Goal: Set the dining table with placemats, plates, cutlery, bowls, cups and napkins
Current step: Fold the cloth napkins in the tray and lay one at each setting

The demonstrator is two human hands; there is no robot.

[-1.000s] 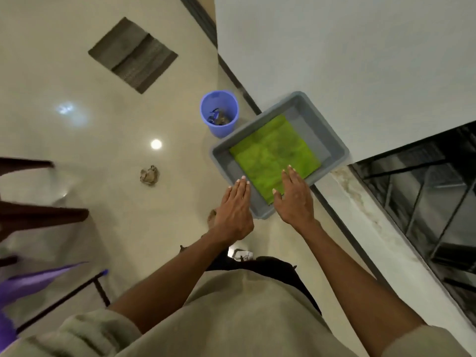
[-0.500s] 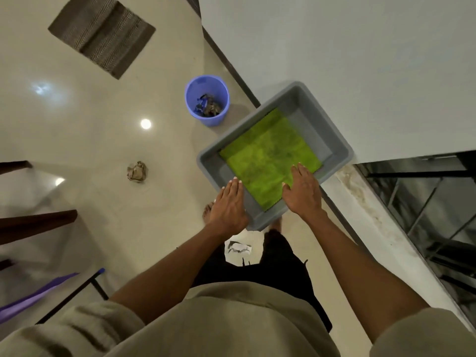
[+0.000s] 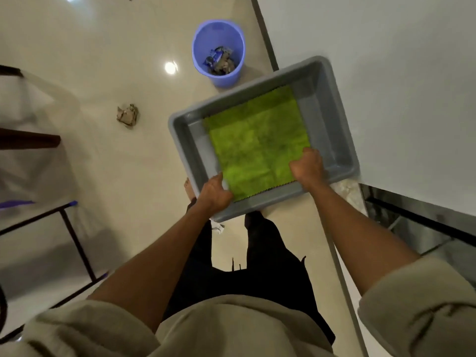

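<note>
Both hands gripped the green cloth's (image 3: pixel 257 143) near corners inside the gray tub (image 3: pixel 342 140) — left hand (image 3: pixel 215 194), right hand (image 3: pixel 307 166) — the tub overhanging the white table's (image 3: pixel 386 73) edge above open floor (image 3: pixel 103 73).

You're looking down at a grey tub (image 3: pixel 332 104) with a green cloth (image 3: pixel 257 143) lying flat inside. Your left hand (image 3: pixel 215 193) grips the cloth's near-left corner, your right hand (image 3: pixel 307 166) its near-right edge. Blue bin (image 3: pixel 219 37) and crumpled paper (image 3: pixel 127 115) on the floor beyond.
</note>
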